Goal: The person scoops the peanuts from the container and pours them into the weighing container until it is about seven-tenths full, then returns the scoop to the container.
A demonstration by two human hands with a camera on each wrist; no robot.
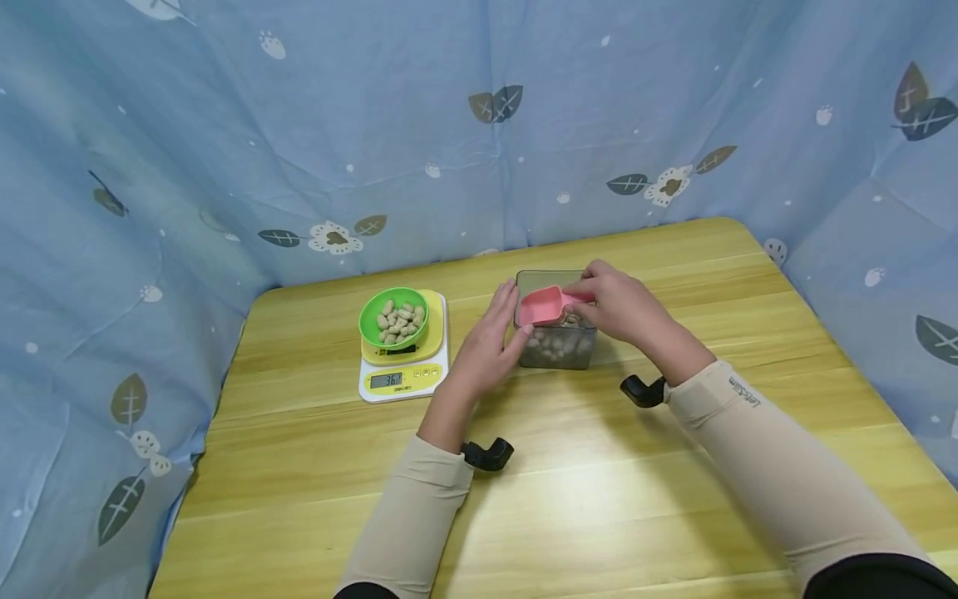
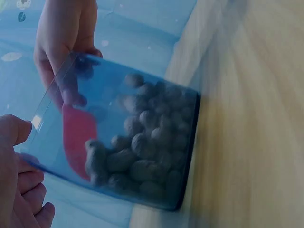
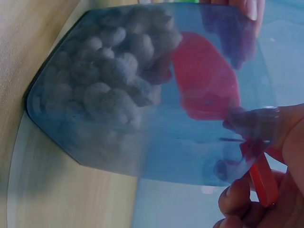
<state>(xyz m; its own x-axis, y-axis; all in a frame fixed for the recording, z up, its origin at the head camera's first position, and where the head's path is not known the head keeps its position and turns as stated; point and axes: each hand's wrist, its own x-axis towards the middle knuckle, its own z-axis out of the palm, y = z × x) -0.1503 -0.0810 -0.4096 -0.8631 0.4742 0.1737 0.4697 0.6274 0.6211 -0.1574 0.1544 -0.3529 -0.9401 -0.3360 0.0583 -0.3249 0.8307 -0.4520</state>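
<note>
A clear grey plastic container [image 1: 555,356], partly filled with unshelled peanuts [image 2: 142,147], stands on the table. My left hand [image 1: 490,343] holds its left side, fingers along the wall and thumb by the near rim. With my right hand [image 1: 621,304] I grip the handle of a small pink scoop [image 1: 540,306]. Its bowl is tilted inside the container, and in the left wrist view its edge lies against the peanuts. Through the tinted wall in the right wrist view, the scoop [image 3: 206,78] shows above the heap.
Left of the container, a yellow and white digital kitchen scale [image 1: 404,378] carries a green bowl [image 1: 368,326] of peanuts; its display is lit. The wooden table [image 1: 314,491] ends at a blue patterned curtain [image 1: 419,108] behind and at both sides.
</note>
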